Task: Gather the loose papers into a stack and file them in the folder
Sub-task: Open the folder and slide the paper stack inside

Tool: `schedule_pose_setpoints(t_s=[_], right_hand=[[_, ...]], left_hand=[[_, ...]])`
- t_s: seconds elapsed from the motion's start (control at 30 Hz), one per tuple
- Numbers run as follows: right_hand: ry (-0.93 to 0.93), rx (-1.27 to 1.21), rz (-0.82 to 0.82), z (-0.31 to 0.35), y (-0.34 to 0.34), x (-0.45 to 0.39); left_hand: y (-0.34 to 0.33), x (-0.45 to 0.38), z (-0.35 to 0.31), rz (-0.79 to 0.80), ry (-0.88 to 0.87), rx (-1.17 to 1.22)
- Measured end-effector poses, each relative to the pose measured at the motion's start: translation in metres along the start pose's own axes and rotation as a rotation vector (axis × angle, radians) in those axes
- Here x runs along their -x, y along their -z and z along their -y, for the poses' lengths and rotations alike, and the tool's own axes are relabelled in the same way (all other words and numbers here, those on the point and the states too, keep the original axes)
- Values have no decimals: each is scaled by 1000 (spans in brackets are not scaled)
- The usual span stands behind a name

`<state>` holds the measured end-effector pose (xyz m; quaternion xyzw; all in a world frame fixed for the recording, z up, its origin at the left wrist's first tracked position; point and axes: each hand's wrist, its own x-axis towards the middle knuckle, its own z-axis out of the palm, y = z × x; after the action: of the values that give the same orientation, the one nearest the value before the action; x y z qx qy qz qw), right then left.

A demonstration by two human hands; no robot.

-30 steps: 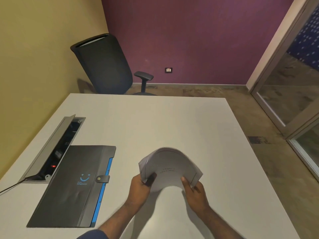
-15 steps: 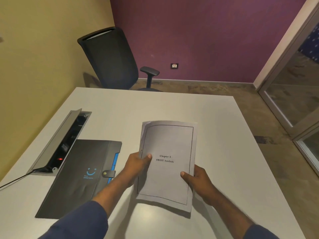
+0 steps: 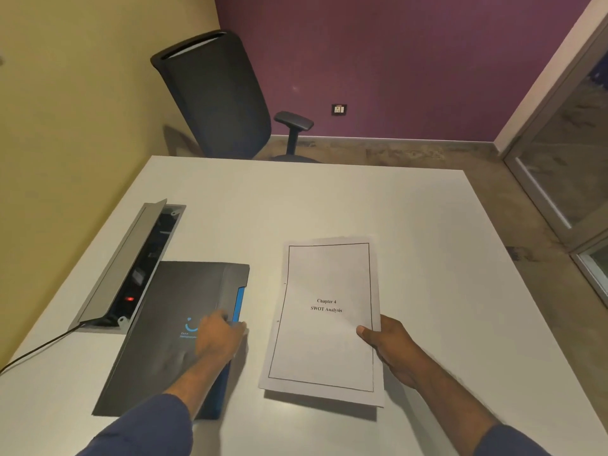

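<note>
White tabletop fills the middle of the frame, with a yellow wall at upper left, a purple wall behind, and a dark office chair at the far edge. At lower centre the stack of papers, its top sheet reading "Chapter 4 SWOT Analysis", is held just above the table, casting a shadow below its near edge. The right hand comes in from lower right and pinches the stack's right edge, thumb on top. At lower left the dark folder lies closed on the table beside an open cable tray. The left hand reaches across the folder, fingers curled at its blue right edge; whether they grip it is unclear.
</note>
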<state>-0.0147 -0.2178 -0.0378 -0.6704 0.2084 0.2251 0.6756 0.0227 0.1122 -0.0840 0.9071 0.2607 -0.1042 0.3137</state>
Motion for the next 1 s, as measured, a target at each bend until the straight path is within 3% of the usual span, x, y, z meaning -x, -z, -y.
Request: schedule_pose_setpoints(t_s=[0.13, 0.33, 0.73, 0.9, 1.0], right_hand=[[-68, 104, -3, -3, -8, -6], [-157, 253, 10, 5, -23, -11], [-166, 229, -23, 4, -49, -9], [-152, 215, -62, 9, -54, -6], [-128, 208, -84, 14, -52, -4]], left_hand=[[1, -6, 23, 1, -43, -277], [2, -14, 27, 5, -48, -403], [0, -17, 28, 80, -34, -231], [-12, 1, 29, 26, -255, -186], [-18, 6, 40, 77, -444, -224]])
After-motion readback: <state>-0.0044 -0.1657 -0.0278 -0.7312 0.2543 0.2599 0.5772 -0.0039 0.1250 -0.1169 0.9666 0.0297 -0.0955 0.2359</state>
